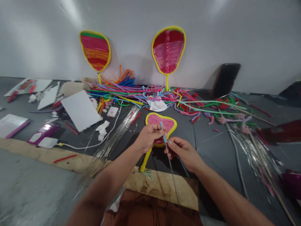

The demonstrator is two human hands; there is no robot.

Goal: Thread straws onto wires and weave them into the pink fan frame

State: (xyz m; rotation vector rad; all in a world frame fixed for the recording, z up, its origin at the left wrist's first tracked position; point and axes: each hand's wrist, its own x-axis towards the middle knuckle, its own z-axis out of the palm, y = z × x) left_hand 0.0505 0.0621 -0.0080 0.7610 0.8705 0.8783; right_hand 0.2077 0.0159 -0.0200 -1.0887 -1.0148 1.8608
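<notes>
As the left hand (150, 138) pinches the light-blue pipe cleaner (161, 125), the right hand (182, 151) pinches its tail (184, 167) at four o'clock. Wrap the wire (171, 169) snugly!

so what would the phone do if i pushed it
The phone stands steeply tilted on a narrow edge, so a push could probably tip or slide it. Its flat, slab-like body looks stiff and unlikely to roll.

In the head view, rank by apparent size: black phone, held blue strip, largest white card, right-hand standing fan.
1. Right-hand standing fan
2. White card
3. Black phone
4. Blue strip, partly covered
</notes>
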